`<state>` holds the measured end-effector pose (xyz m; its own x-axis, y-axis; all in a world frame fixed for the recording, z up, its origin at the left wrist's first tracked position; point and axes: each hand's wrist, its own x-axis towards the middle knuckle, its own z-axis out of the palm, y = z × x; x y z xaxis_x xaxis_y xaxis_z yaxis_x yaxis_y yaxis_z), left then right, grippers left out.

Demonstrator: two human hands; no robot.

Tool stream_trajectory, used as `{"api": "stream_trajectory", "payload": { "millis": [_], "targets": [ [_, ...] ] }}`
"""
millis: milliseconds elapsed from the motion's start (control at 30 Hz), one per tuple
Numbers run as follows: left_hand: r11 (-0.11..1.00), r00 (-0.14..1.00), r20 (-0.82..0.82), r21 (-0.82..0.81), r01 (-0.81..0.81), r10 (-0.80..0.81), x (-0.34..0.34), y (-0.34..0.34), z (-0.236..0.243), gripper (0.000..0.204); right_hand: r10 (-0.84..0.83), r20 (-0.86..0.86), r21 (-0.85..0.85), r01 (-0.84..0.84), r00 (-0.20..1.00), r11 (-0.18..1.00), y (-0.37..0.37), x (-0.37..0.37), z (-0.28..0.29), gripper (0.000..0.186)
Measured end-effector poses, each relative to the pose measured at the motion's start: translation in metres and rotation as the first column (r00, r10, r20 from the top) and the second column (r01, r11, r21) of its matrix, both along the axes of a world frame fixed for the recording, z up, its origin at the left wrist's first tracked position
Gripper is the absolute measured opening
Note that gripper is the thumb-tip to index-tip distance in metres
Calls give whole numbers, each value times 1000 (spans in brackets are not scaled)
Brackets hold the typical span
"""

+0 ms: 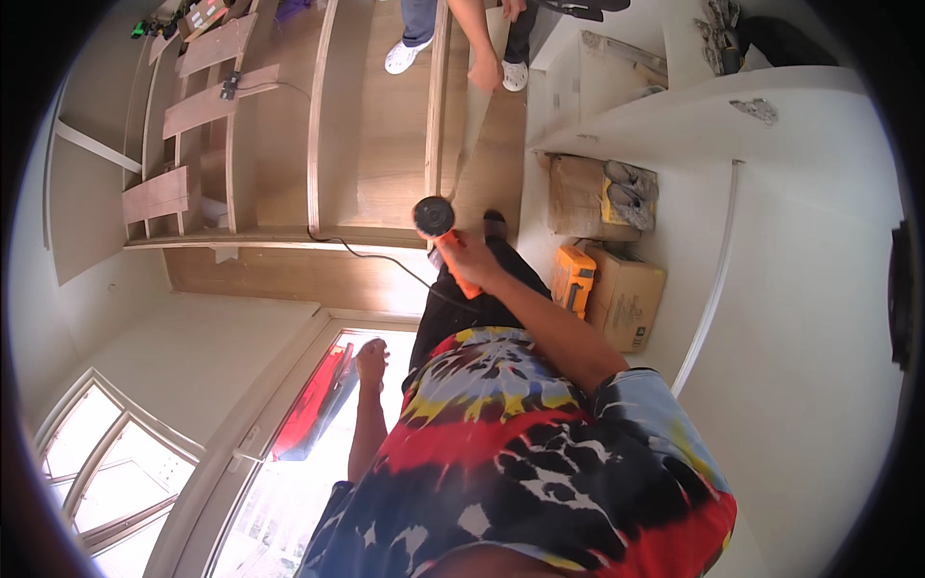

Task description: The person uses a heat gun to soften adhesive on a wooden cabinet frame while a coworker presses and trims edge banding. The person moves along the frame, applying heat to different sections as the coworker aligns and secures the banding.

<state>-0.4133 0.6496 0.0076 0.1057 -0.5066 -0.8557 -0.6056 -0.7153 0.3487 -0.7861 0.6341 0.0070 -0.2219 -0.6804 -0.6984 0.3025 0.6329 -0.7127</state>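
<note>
My right hand is wrapped round the grip of an orange corded power tool with a round black end; its exact kind I cannot make out. The tool is over the near right corner of a large wooden frame with several dividers. A black cord runs from near the grip across the frame's near edge. My left hand hangs at my side, its fingers loosely bent and apart, with nothing visible in them. A narrow board stretches from near the tool to a co-worker's hand.
The co-worker's white shoes are beyond the dividers. A power strip lies on planks at the far left. Right of my legs are an orange tool case, a cardboard box and a wrapped package. A glass door is at the left.
</note>
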Motion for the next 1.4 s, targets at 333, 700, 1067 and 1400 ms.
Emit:
{"api": "stream_trajectory", "payload": {
  "millis": [333,700,1067,1400],
  "targets": [
    [987,979,-167,-128,94,-115,-37,-64,-4,33,-508,319,35,525,801,850,68,-42,8,47],
    [988,979,-137,-54,147,-153,7,-71,-24,34,-638,403,-61,715,656,697,69,-26,9,45],
    [755,858,87,-437,489,-506,-22,-74,-47,48,-516,334,-35,557,789,830,51,-52,20,52],
    [843,917,-58,-418,338,-396,-206,-85,5,47,-269,287,-173,326,919,930,2,-105,11,41]
  ]
}}
